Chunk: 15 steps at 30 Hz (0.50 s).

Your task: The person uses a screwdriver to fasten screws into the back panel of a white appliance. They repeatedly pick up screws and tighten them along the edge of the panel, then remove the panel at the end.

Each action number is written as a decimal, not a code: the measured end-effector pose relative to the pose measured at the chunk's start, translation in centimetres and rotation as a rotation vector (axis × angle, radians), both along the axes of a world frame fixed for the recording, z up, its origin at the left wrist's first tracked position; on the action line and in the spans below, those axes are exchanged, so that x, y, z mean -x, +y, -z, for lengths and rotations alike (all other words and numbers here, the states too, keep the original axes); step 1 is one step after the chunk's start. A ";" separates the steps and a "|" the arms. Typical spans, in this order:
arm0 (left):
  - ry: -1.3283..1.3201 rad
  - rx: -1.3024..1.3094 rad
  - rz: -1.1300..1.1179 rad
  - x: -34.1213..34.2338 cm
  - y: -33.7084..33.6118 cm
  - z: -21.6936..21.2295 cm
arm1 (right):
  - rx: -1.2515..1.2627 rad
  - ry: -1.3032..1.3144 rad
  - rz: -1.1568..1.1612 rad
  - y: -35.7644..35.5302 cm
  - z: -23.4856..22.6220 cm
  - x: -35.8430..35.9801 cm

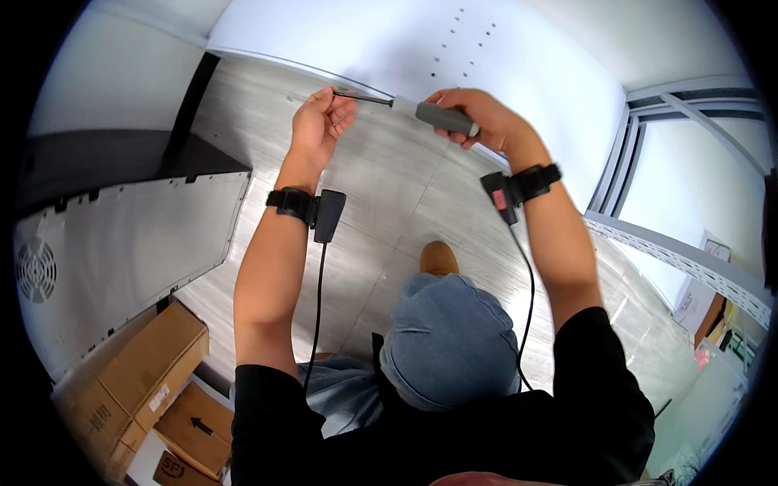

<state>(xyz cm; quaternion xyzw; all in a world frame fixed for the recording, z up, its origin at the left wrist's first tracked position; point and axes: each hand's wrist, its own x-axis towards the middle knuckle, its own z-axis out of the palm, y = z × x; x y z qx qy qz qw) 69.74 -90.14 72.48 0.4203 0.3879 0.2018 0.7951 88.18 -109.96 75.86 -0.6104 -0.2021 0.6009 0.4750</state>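
A screwdriver [447, 118] with a thick two-tone grey handle and a long dark shaft lies roughly level across the space before me. My right hand [490, 117] is wrapped round the handle. At the far end of the shaft, my left hand [316, 125] pinches the tip between thumb and forefinger, its other fingers loosely curled. Whether a screw sits in that pinch is too small to tell. Just beyond both hands stands a white panel [356, 36] with rows of small holes.
A metal cabinet [138, 235] with a round vent grille stands at left, above cardboard boxes [154, 356]. A grey metal frame [681, 259] is at right. Below are the wood-look floor [381, 211], my bent knee and a brown shoe [438, 257]. Cables hang from both wrist-worn devices.
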 end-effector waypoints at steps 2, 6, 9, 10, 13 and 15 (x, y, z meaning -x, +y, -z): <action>0.040 0.000 0.018 -2.3 0.3 1.2 | -0.001 0.109 0.108 -0.9 1.6 0.2; 0.069 0.020 0.052 -4.5 1.1 3.5 | -0.049 0.343 0.212 -2.0 4.9 1.0; 0.072 0.029 0.077 -5.8 1.0 4.5 | -0.064 0.291 0.241 -2.6 5.7 0.8; 0.070 0.031 0.091 -6.2 1.0 4.9 | -0.071 0.269 0.241 -2.8 5.9 0.7; 0.075 0.035 0.135 -7.6 0.4 5.6 | -0.079 0.213 0.250 -4.0 6.3 -0.3; 0.091 0.024 0.126 -8.4 0.0 6.1 | -0.054 0.191 0.268 -5.0 6.5 -0.9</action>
